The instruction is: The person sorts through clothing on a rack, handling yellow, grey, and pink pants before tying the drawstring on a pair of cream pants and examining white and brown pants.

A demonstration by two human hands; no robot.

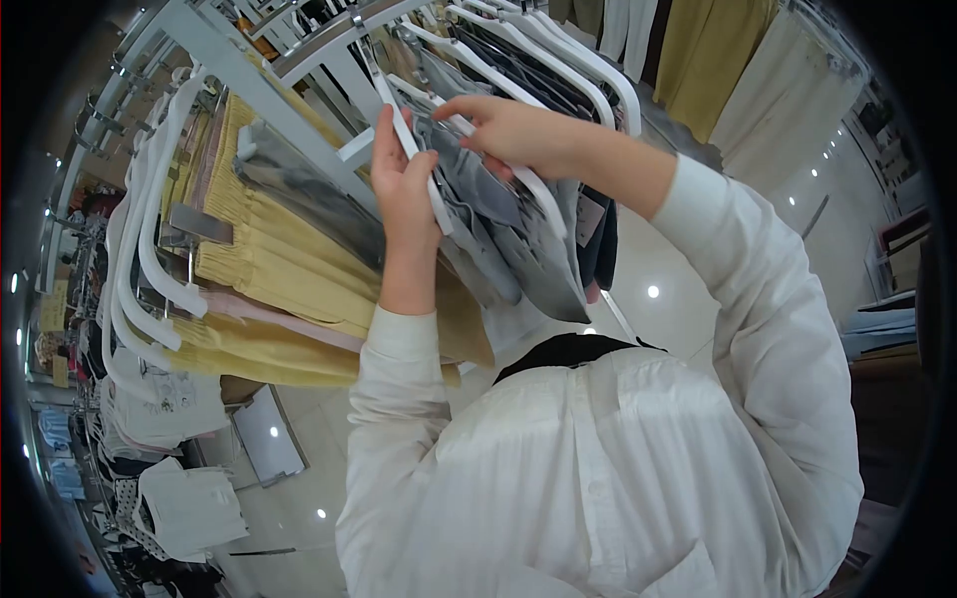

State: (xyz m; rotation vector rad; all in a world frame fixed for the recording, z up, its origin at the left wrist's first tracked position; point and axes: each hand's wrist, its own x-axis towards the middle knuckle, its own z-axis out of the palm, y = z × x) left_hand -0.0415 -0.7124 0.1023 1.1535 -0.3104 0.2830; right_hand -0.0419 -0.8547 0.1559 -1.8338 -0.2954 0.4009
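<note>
My left hand (404,179) is closed on a white clothes hanger (397,118), thumb on one side and fingers on the other, just below the rack's rail. Beside it, my right hand (523,135) has its fingers curled over another white hanger (538,194). Grey garments (478,199) hang beneath and between the two hands, partly hidden by them. Farther right on the same rail, dark garments (503,68) hang from more white hangers.
The rack's white frame (254,95) runs past my left hand. Yellow garments (289,274) on white hangers hang at the left. White tops (194,508) hang lower left. Beige and mustard garments (713,60) hang at the upper right. The shiny tiled floor (663,269) shows below.
</note>
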